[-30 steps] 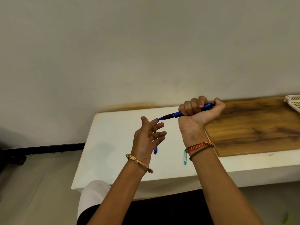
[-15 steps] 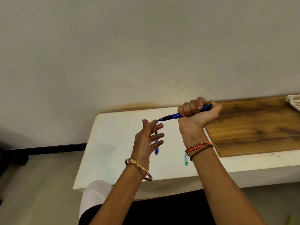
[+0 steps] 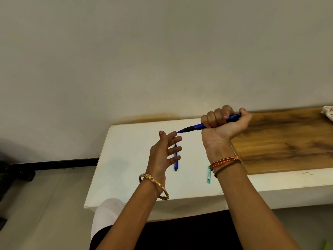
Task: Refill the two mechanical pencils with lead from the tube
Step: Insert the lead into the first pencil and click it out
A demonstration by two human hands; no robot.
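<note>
My right hand (image 3: 221, 127) is closed in a fist around a blue mechanical pencil (image 3: 195, 127), thumb on its back end, tip pointing left. My left hand (image 3: 164, 150) is held up with fingers spread, and its fingertips touch the pencil's tip. A second blue pencil (image 3: 175, 164) lies on the white table (image 3: 126, 159), partly hidden behind my left fingers. A thin teal lead tube (image 3: 208, 175) lies on the table beside my right wrist.
A wooden board (image 3: 288, 138) covers the right part of the table. The corner of a white slotted tray (image 3: 328, 113) shows at the far right edge. A plain wall stands right behind the table. My knee is under the front edge.
Both hands have stayed almost in place. My right thumb has shifted slightly on the pencil's back end, and my left fingertips stay at its tip.
</note>
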